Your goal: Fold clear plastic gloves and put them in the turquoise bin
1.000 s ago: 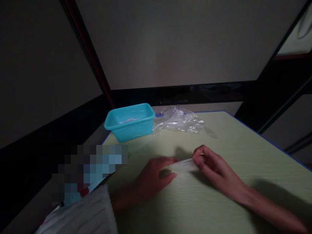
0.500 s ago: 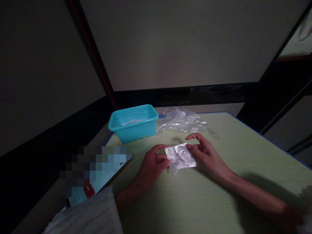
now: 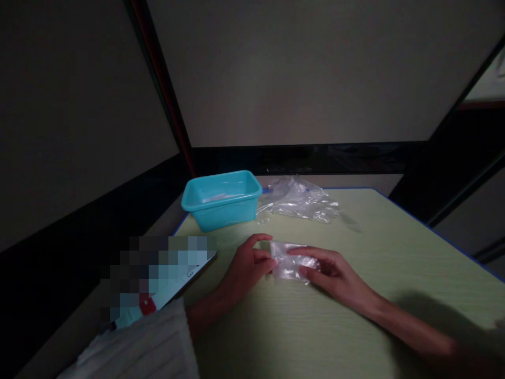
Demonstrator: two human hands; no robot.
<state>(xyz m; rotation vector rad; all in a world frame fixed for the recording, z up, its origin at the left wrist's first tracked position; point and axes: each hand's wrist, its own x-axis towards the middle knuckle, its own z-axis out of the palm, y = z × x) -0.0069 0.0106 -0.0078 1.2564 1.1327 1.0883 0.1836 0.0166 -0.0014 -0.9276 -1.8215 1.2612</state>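
A small folded clear plastic bag [image 3: 290, 267], shiny and wrinkled, is held just over the table between my hands. My left hand [image 3: 246, 268] pinches its left edge, thumb in front and fingers behind. From the other side, my right hand [image 3: 335, 273] grips the bag, with the index finger laid across its upper part and the thumb against its lower right. What the bag contains, if anything, cannot be made out. Farther back lies a loose heap of clear plastic [image 3: 302, 200], apart from both hands.
A turquoise plastic basket [image 3: 226, 217] with some pale, clear material inside stands at the table's back left. On the left edge lies a partly blurred pale-blue item [image 3: 181, 273] with a red patch. The pale green table [image 3: 394, 252] has a blue edge; walls rise behind it.
My right hand has come down from the bag's top edge onto its front and right part. The bag looks lower and more folded. My left hand keeps its pinch.
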